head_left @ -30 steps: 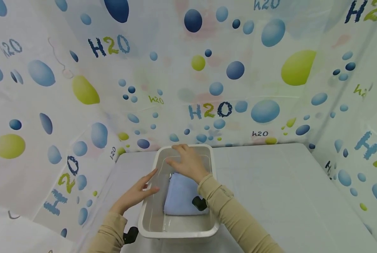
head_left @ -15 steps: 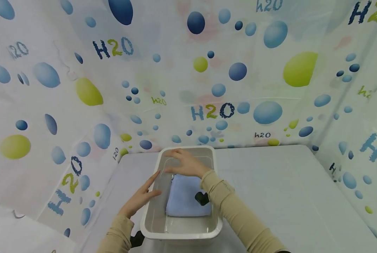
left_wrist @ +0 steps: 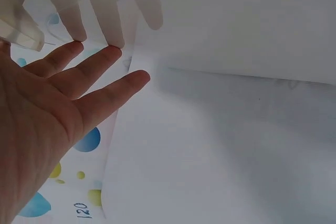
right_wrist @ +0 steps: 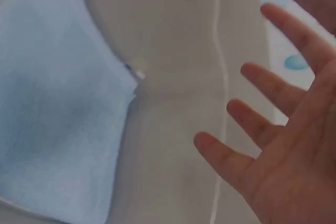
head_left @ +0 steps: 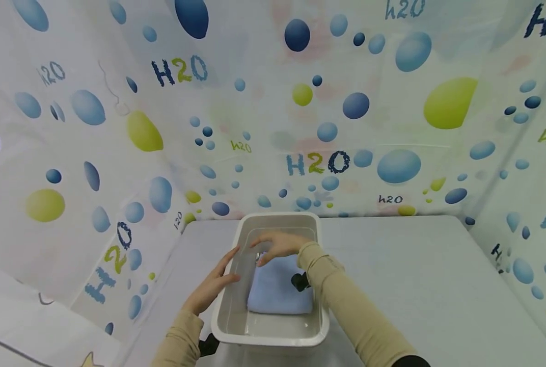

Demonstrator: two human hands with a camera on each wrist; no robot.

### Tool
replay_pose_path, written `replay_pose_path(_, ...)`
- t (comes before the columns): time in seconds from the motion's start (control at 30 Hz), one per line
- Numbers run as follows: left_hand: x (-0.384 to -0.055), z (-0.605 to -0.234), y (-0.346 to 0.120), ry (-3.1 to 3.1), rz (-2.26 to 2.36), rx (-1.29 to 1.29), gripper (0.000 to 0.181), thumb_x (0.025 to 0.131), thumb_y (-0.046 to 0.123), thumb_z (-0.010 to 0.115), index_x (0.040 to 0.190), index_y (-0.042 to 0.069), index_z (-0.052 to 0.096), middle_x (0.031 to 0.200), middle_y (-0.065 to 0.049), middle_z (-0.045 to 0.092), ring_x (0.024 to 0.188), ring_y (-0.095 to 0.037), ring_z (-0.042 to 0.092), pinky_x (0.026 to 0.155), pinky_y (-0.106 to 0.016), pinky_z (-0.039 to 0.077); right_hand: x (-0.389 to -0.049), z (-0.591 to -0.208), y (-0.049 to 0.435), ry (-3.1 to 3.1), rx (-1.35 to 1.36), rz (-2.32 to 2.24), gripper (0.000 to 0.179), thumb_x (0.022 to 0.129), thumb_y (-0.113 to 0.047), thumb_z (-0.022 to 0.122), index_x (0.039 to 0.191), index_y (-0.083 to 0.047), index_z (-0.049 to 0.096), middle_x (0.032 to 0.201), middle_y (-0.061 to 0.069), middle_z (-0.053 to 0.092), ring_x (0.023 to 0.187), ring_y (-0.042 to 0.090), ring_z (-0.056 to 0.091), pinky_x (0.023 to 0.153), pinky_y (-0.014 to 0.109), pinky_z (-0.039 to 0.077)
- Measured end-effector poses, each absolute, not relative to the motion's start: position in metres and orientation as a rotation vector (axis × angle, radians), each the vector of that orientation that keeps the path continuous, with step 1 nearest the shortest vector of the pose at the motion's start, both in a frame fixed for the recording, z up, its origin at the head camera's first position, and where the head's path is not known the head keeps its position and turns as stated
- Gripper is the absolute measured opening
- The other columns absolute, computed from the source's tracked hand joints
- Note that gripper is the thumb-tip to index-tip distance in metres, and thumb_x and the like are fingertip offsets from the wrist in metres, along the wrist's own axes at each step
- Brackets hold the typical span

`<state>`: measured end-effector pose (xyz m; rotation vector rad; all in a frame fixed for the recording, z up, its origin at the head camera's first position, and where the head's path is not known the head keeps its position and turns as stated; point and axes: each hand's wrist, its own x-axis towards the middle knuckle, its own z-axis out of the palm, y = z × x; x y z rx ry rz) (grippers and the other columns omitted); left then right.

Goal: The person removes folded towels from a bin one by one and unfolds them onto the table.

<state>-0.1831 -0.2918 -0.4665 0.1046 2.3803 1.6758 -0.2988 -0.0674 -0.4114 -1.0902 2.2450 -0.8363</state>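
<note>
A folded light-blue cloth (head_left: 277,298) lies flat in a grey-white plastic basin (head_left: 270,340). Above the cloth's far edge hovers my right hand (head_left: 279,244), fingers spread and slightly bent, holding nothing. The right wrist view shows the spread right hand (right_wrist: 294,129) beside the cloth (right_wrist: 58,108), whose corner carries a small pale tag (right_wrist: 138,72). My left hand (head_left: 212,285) is at the basin's left side, thumb and fingers apart. In the left wrist view, the left hand's (left_wrist: 63,95) extended fingertips meet their reflections at the glossy outer wall.
The basin stands on a table with a white cover (head_left: 392,280). Behind it hangs a white curtain (head_left: 264,117) printed with bubbles and H2O lettering, also along both sides. Dark wrist devices (head_left: 300,281) sit at both cuffs. A thin cable (head_left: 14,349) shows at lower left.
My right hand has come nearer, from the basin's far rim to over the cloth's far edge. The left hand stays by the left wall. The whole view has shifted slightly.
</note>
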Motion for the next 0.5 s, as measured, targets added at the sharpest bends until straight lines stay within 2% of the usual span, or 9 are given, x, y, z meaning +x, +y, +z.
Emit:
replay_pose_path(0.27, -0.179, -0.475, -0.293, 2.387, 1.713, 0.103, 0.071, 0.089, 0.016, 0.053, 0.147, 0.037, 0.018, 0.158, -0.004, 0.006, 0.139, -0.037, 0.021, 0.097, -0.051, 0.040, -0.314, -0.438, -0.067, 2.057, -1.009, -0.888, 0.059, 0.073, -0.022, 0.075, 0.128, -0.026, 0.056, 0.146, -0.002, 0.040, 0.138, 0.023, 0.031, 0.110, 0.048, 0.030)
replay_pose_path(0.5, -0.183, -0.474, -0.293, 2.380, 1.752, 0.122, 0.071, 0.088, 0.015, 0.053, 0.147, 0.036, 0.019, 0.157, -0.005, 0.006, 0.139, -0.039, 0.021, 0.098, -0.051, 0.040, -0.322, -0.439, -0.070, 1.979, -0.824, -0.996, 0.055, 0.073, -0.015, 0.073, 0.125, -0.028, 0.058, 0.151, 0.002, 0.032, 0.142, 0.036, 0.018, 0.103, 0.063, 0.029)
